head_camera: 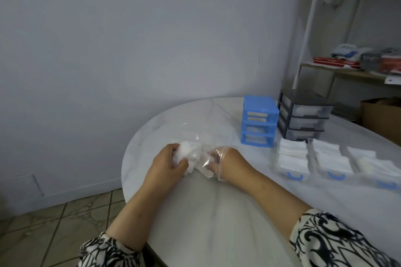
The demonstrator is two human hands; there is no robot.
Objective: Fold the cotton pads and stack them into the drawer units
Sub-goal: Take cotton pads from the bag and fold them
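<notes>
The round marble-look table takes up most of the view; toward its far right stand a blue drawer unit and, just beside it, a dark grey drawer unit, the blue one's slots standing open. In front of them, near the right edge, three clear drawers lie side by side on the table, each already holding flat white folded pads; the picture is blurred there, so the count of pads cannot be told.

Near the middle a clear plastic bag lies crumpled on the table. The left hand has its fingers curled round a soft white wad of cotton pads at the bag's mouth; the right hand, inside a loose transparent glove, pinches the plastic beside the wad — whether its fingertips also touch cotton cannot be told.

The cotton looks very light, limp and easily squashed, likely to fluff or tear if tugged; the plastic looks slippery. A gentle pinch at one pad's edge — peeling it off singly — would probably serve better than squeezing the whole wad.
</notes>
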